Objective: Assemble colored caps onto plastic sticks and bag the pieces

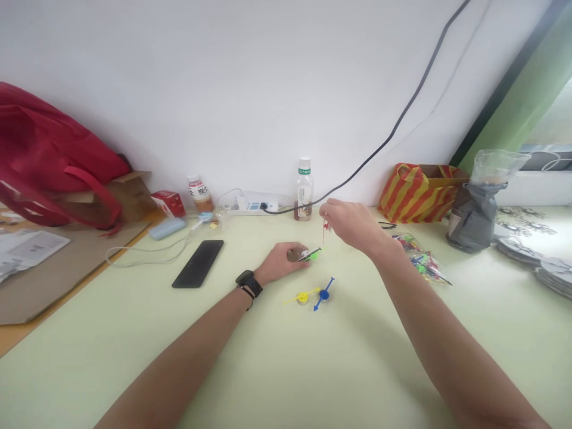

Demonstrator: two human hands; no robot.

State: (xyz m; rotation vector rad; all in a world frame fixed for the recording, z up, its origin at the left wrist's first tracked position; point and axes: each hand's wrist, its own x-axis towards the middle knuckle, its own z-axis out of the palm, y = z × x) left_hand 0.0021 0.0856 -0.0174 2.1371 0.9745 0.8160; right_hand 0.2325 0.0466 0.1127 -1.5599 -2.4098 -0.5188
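"Red plastic, that thin piece [325, 227]: where is it?"

"Hanging upright below the right hand [351, 221], fingertips pinched together on its top, above the surface [250, 369]."

"And the left hand [286, 261]?"

"Curled, thumb and fingers closed on a green-and-black piece [313, 254]."

"What lies nearest?"

"A yellow spinner [302, 297] and a blue spinner [324, 295], side by side, nearer the body."

"Farther out?"

"A dark phone [198, 264] left of the left hand, a clear bag of coloured pieces [426, 266] past the right forearm, and a bottle [304, 193] upright by the wall [250, 89]."
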